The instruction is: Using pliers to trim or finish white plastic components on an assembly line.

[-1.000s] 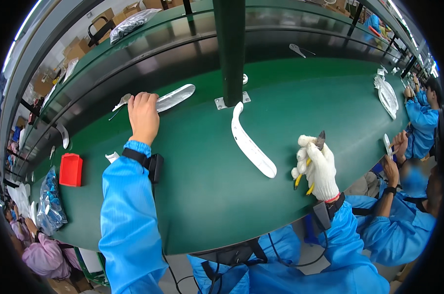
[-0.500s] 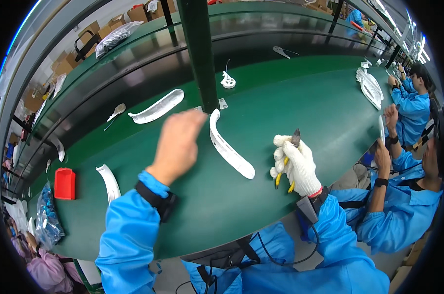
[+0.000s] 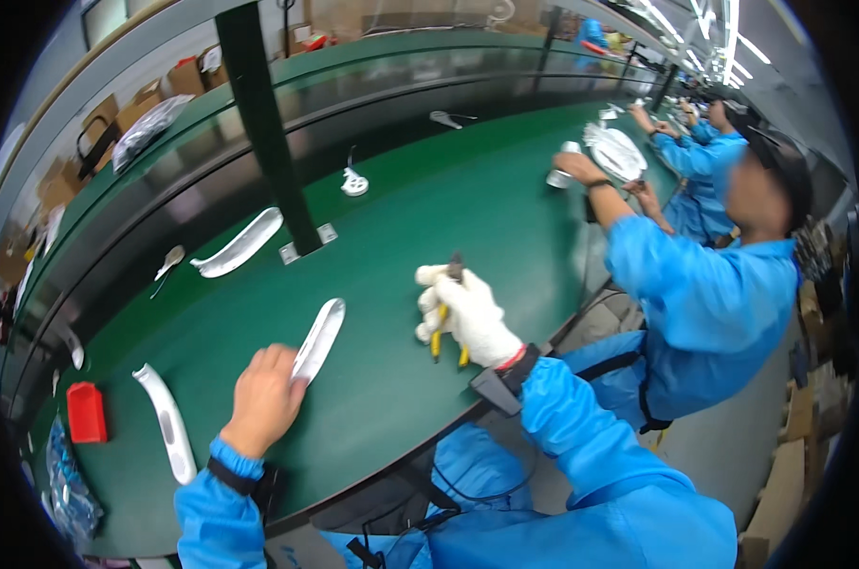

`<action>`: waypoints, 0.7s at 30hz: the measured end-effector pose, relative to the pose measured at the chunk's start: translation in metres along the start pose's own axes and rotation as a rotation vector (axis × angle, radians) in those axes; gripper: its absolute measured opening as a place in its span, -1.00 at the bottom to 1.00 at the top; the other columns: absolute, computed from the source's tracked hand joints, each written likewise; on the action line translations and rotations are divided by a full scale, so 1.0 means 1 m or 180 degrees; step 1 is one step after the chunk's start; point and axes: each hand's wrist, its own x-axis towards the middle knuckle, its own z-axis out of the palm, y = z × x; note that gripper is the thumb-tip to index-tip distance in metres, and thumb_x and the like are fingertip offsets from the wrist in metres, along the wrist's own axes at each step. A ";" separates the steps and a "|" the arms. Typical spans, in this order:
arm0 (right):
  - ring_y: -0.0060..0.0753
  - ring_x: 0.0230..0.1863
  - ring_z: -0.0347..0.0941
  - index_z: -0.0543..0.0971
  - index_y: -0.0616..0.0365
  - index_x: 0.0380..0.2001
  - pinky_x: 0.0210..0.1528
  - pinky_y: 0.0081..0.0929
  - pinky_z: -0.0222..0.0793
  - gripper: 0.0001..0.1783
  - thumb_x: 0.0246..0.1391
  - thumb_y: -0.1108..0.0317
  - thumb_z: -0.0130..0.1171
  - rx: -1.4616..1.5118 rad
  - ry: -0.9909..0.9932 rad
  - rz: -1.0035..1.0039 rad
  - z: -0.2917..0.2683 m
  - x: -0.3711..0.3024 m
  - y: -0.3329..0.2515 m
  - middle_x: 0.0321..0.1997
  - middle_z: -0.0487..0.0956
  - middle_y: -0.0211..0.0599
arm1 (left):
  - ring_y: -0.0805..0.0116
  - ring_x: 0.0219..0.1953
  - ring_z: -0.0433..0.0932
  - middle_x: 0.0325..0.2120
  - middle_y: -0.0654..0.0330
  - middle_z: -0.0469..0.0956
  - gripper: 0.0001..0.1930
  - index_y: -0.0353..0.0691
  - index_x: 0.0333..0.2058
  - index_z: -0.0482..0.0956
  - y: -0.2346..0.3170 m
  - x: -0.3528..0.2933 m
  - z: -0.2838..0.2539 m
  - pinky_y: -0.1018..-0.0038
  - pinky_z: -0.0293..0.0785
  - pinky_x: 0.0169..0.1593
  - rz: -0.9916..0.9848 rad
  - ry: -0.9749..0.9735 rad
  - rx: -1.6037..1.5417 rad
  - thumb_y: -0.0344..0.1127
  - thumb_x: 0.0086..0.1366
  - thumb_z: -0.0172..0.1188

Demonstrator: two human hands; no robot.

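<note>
My bare left hand (image 3: 264, 402) has its fingers closed round the lower end of a long, curved white plastic part (image 3: 322, 337), whose free end points away from me. My right hand (image 3: 472, 321), in a white knit glove, grips a pair of pliers (image 3: 437, 343) with yellow handles below the fist and dark jaws poking out on top. To the left of my left hand a similar white curved part (image 3: 170, 429) lies on the green table (image 3: 382, 379). Farther back rests another white curved part (image 3: 244, 247), its hollow side showing.
A red tray (image 3: 87, 413) and a plastic bag of blue pieces (image 3: 69, 488) sit at the left. A green post (image 3: 266, 133) rises from the table. Small white parts (image 3: 354, 182) lie farther back. At the right a co-worker (image 3: 704, 294) reaches over the table with a white piece (image 3: 564, 163).
My left hand has come down and taken hold of the white curved part, which has turned. The whole view has swung right. The co-worker now reaches farther over the table.
</note>
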 end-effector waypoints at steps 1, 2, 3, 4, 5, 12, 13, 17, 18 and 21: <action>-0.47 -0.48 0.45 0.40 0.28 0.03 -0.36 -0.23 0.51 -0.66 0.33 0.27 0.01 -0.0067 0.0021 0.0012 0.001 0.000 -0.001 -0.38 0.48 -0.29 | -0.02 -0.17 0.48 -0.24 0.03 0.49 -0.77 -0.28 -0.27 0.49 0.005 -0.009 -0.005 0.12 0.45 -0.13 -0.0110 -0.0011 -0.0016 -0.45 0.07 0.28; -0.47 -0.47 0.45 0.40 0.28 0.03 -0.36 -0.24 0.52 -0.67 0.33 0.28 0.02 -0.0121 0.0030 0.0036 0.003 -0.001 -0.002 -0.38 0.48 -0.29 | -0.04 -0.21 0.49 -0.28 0.02 0.50 -0.78 -0.30 -0.27 0.49 0.006 -0.017 -0.006 0.13 0.46 -0.17 -0.0075 0.0066 0.0010 -0.45 0.09 0.27; -0.46 -0.45 0.47 0.40 0.27 0.02 -0.33 -0.24 0.53 -0.70 0.34 0.31 0.00 -0.0053 -0.0017 0.0060 0.002 -0.002 -0.001 -0.37 0.48 -0.28 | -0.05 -0.26 0.50 -0.31 0.00 0.51 -0.79 -0.31 -0.27 0.49 0.006 -0.026 -0.006 0.14 0.47 -0.20 -0.0053 0.0131 0.0047 -0.46 0.11 0.25; -0.47 -0.45 0.47 0.41 0.26 0.02 -0.34 -0.28 0.54 -0.71 0.34 0.32 0.01 0.0043 -0.0016 0.0052 0.002 -0.004 -0.001 -0.36 0.48 -0.29 | -0.07 -0.31 0.51 -0.35 -0.01 0.52 -0.81 -0.32 -0.26 0.49 0.008 -0.033 -0.008 0.16 0.48 -0.24 -0.0035 0.0202 0.0088 -0.46 0.13 0.24; -0.48 -0.45 0.47 0.41 0.25 0.02 -0.34 -0.31 0.55 -0.72 0.33 0.33 0.01 0.0120 -0.0013 0.0036 0.001 -0.007 -0.001 -0.35 0.48 -0.29 | -0.05 -0.37 0.53 -0.38 -0.02 0.54 -0.83 -0.35 -0.25 0.48 0.012 -0.039 -0.011 0.19 0.49 -0.29 -0.0405 0.0063 -0.0220 -0.46 0.17 0.20; -0.40 -0.27 0.55 0.42 0.30 0.04 -0.12 -0.33 0.58 -0.72 0.33 0.40 -0.01 -0.0205 -0.0186 0.0282 0.030 -0.048 -0.001 -0.22 0.54 -0.23 | 0.14 -0.51 0.64 -0.43 -0.16 0.61 -0.71 -0.48 -0.08 0.34 0.064 -0.105 -0.016 0.35 0.61 -0.39 -0.2160 0.0235 -0.4705 -0.30 0.44 -0.03; -0.42 -0.26 0.54 0.43 0.29 0.02 -0.11 -0.37 0.55 -0.73 0.33 0.40 0.00 -0.0340 -0.0423 0.0200 0.039 -0.053 0.002 -0.24 0.54 -0.24 | 0.17 -0.61 0.59 -0.52 -0.13 0.58 -0.65 -0.44 -0.04 0.33 0.072 -0.118 -0.006 0.38 0.59 -0.48 -0.2258 0.0319 -0.4964 -0.21 0.43 -0.04; -0.51 -0.26 0.52 0.47 0.25 -0.03 -0.14 -0.52 0.46 -0.75 0.34 0.33 0.01 -0.1495 -0.0917 -0.0279 0.063 -0.059 -0.002 -0.31 0.57 -0.28 | 0.17 -0.34 0.62 -0.27 -0.08 0.62 -0.42 -0.47 -0.01 0.45 0.104 -0.162 0.023 0.33 0.59 -0.26 -0.2459 -0.0053 -0.5855 0.05 0.52 -0.25; -0.51 -0.26 0.52 0.47 0.23 -0.03 -0.13 -0.53 0.47 -0.75 0.34 0.32 0.01 -0.1814 -0.0863 -0.0175 0.071 -0.062 -0.009 -0.28 0.58 -0.28 | 0.12 -0.32 0.63 -0.24 -0.11 0.62 -0.35 -0.47 0.02 0.44 0.111 -0.169 0.035 0.28 0.61 -0.24 -0.2523 -0.0063 -0.5954 0.11 0.51 -0.29; -0.39 -0.20 0.57 0.46 0.21 0.00 -0.08 -0.49 0.48 -0.71 0.33 0.27 0.03 -0.2539 -0.0710 -0.0686 0.080 -0.055 0.006 -0.21 0.62 -0.23 | 0.05 -0.22 0.63 -0.12 -0.14 0.58 -0.33 -0.46 0.12 0.38 0.126 -0.171 0.056 0.21 0.59 -0.14 -0.2442 -0.0069 -0.6397 0.15 0.48 -0.17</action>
